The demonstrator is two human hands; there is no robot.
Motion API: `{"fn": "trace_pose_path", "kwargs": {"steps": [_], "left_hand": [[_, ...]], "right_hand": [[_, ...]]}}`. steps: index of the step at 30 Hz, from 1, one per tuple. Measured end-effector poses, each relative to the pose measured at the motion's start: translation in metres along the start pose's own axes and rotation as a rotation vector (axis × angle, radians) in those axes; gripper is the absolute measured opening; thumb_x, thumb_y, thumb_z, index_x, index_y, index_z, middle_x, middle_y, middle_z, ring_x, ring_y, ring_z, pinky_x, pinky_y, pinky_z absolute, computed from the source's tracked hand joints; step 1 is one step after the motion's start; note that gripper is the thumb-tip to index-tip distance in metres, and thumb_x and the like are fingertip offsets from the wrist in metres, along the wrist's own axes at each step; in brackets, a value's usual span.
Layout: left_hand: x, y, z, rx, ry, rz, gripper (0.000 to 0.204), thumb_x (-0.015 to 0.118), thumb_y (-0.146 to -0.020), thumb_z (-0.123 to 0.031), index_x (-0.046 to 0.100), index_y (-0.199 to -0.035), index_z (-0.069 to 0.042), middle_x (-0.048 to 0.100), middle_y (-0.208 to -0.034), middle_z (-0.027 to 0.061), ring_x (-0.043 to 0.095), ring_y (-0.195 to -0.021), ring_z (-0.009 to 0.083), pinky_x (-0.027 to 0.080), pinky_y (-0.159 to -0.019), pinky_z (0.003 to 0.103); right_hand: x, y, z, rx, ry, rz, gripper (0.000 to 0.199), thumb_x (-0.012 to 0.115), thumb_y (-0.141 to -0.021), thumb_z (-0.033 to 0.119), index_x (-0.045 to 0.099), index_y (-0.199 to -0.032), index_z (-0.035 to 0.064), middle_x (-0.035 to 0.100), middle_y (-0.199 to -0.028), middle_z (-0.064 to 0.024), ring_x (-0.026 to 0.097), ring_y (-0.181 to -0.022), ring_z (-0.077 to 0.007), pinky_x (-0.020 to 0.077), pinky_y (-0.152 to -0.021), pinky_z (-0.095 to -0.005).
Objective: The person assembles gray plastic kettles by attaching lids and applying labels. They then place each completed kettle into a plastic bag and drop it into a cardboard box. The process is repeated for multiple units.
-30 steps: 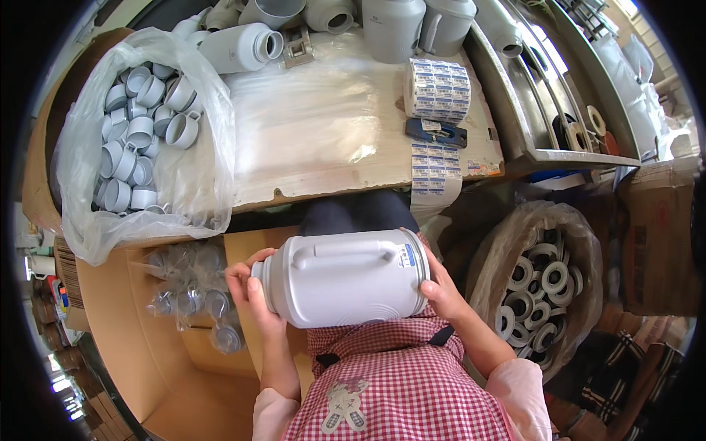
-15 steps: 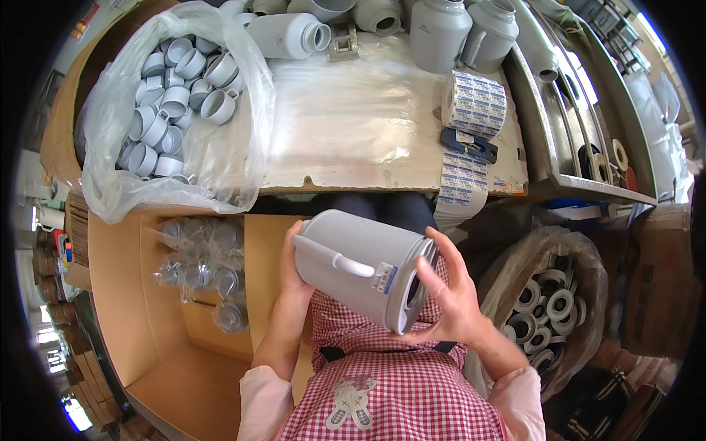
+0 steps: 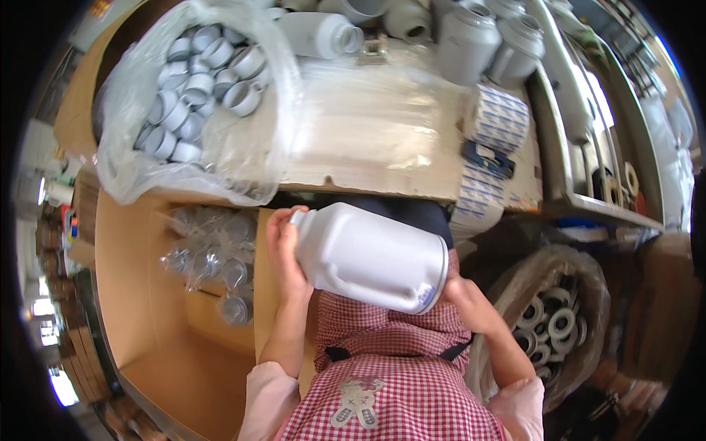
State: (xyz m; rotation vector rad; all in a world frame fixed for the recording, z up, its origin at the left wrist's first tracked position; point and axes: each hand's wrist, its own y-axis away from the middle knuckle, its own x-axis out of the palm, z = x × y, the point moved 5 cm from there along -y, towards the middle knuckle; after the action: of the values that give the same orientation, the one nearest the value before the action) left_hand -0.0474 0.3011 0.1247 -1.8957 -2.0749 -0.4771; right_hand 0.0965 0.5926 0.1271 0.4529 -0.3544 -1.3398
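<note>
Head view: I hold the white plastic jug [image 3: 371,257] on its side at chest height, over my checked apron [image 3: 397,382] and just below the worktop [image 3: 368,140] edge. My left hand [image 3: 285,253] is wrapped round its narrow neck end; my right hand [image 3: 465,298] cups the wide base, its fingers mostly hidden behind the jug. I judge this a turning and checking step. The carton [image 3: 147,294] holding bagged clear pieces stands open at my left. A bag of grey caps [image 3: 195,88] rests on the worktop. Any next move calls for a firm two-handed hold, since the jug is bulky and smooth.
</note>
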Motion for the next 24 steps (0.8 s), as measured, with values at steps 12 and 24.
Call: {"fn": "trace_pose_path", "kwargs": {"steps": [12,24], "left_hand": [[0.039,-0.024,0.022,-0.251,0.092,-0.084,0.033,0.056,-0.102,-0.024,0.051,-0.127,-0.004,0.066,-0.12,0.0137,0.065,-0.109,0.023,0.056,-0.096,0.039],[0.028,-0.199,-0.015,0.605,-1.273,0.124,0.047,0.061,-0.102,-0.011,0.052,-0.147,-0.005,0.058,-0.146,0.0186,0.053,-0.138,0.0382,0.043,-0.115,0.045]], "right_hand": [[0.011,-0.035,0.036,-0.773,-0.232,-0.785,0.092,0.028,-0.105,0.071,0.032,-0.16,-0.0025,0.031,-0.168,-0.0209,0.029,-0.156,-0.036,0.0208,-0.128,-0.0496],[0.044,-0.056,0.088,-0.703,0.843,-0.262,0.04,0.072,-0.095,0.038,0.072,-0.122,0.0082,0.07,-0.131,-0.0086,0.06,-0.131,-0.0298,0.0346,-0.119,-0.0554]]}}
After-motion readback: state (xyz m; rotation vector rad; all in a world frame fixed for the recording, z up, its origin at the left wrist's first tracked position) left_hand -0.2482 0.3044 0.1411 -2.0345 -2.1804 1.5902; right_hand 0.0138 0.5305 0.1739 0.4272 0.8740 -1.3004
